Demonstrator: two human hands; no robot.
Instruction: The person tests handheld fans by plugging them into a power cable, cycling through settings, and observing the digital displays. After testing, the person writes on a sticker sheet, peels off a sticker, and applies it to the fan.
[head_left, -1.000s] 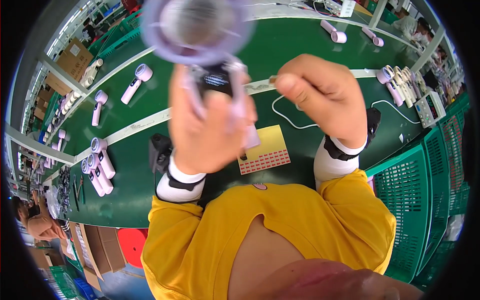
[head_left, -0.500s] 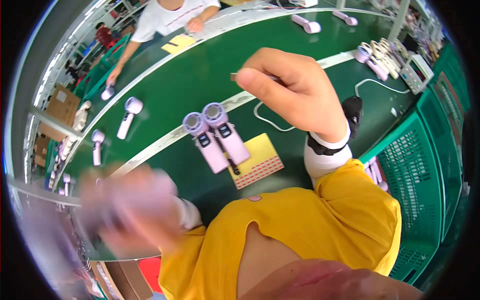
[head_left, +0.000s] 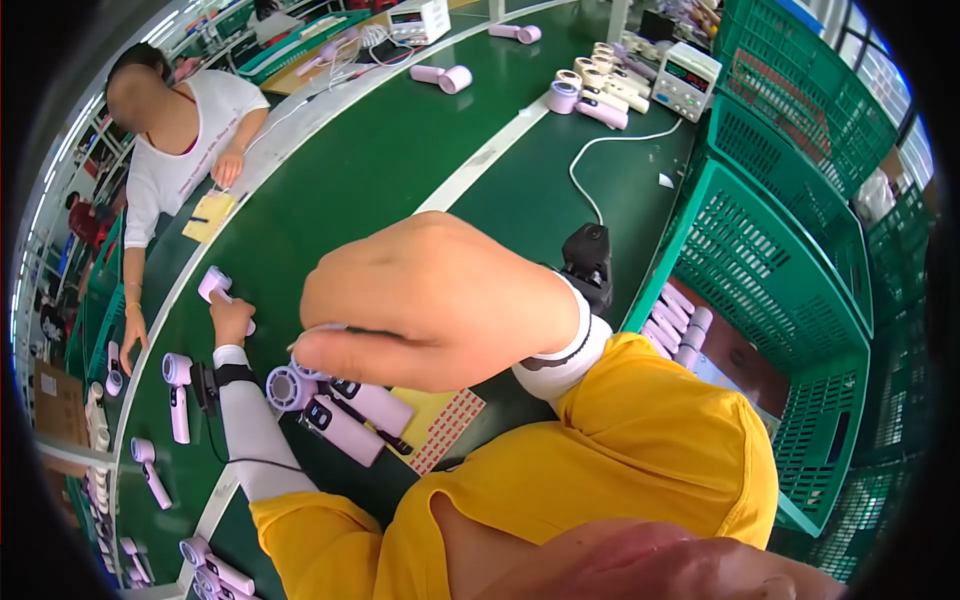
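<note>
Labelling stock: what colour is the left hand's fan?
The fan is pale lilac, clearest in the head view.

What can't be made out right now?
All in head view:
Right hand: anything in its palm, hidden by its own back.
Right fan of near pair: head mostly behind that hand.
Held fan: mid-handle, covered by left hand.
Lower-left fans: cut off by lower edge.

We look down and outward from the wearer's head with a wide fisheye view, facing across the green workbench. The right hand sits close to us, the left hand farther out, and a co-worker beyond its far side; the yellow shirt rises from our lower edge.
</note>
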